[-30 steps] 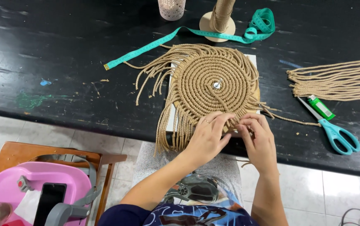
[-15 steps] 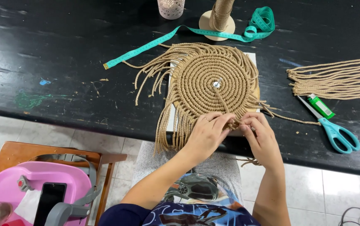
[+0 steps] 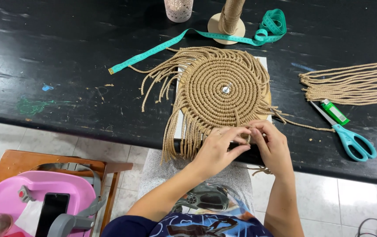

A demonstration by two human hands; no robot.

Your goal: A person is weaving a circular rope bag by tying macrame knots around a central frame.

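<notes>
A round spiral mat of knotted tan cord (image 3: 222, 87) lies on a pale board (image 3: 264, 62) on the black table (image 3: 65, 52), pinned at its centre, with loose cord ends fringing its left and near sides. My left hand (image 3: 217, 149) and my right hand (image 3: 272, 145) meet at the mat's near edge. Both pinch tan cords (image 3: 246, 137) there between fingers and thumbs. The fingertips hide the exact knot.
A teal tape measure (image 3: 197, 36) runs behind the mat past a wooden cord spool (image 3: 230, 19) and a pale lacy cup (image 3: 179, 8). A bundle of cut cords (image 3: 351, 83), teal scissors (image 3: 351, 138) and a green lighter (image 3: 334, 112) lie right. A wooden stool (image 3: 17, 160) holds a pink tray (image 3: 4, 199) and phone (image 3: 50, 213).
Both hands have shifted slightly right along the mat's near edge and closed tighter together on the cords. The mat and other things have not moved.
</notes>
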